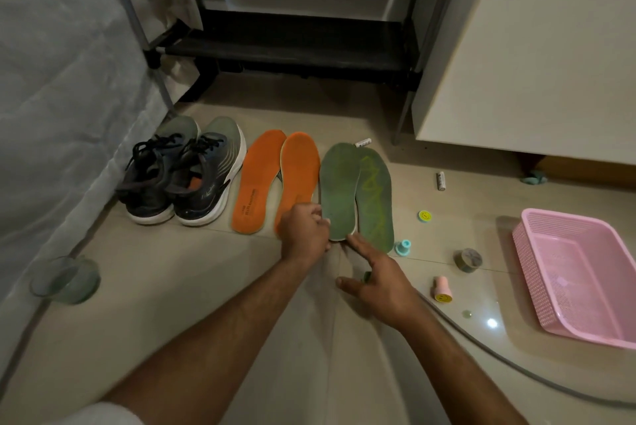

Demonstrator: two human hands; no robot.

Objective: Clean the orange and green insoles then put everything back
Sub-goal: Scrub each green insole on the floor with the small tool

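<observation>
Lifting the near green insole (339, 192) by its heel, pinched in the left hand (304, 235) (right hand (375, 281) open), could drag its overlapped twin (377, 197) across the floor.

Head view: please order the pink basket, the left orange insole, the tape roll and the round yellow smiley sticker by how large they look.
1. pink basket, though it lies nearer the camera
2. left orange insole
3. tape roll
4. round yellow smiley sticker

Left hand (304, 235) curled, fingers bunched; right hand (378, 278) spread, index extended.
</observation>
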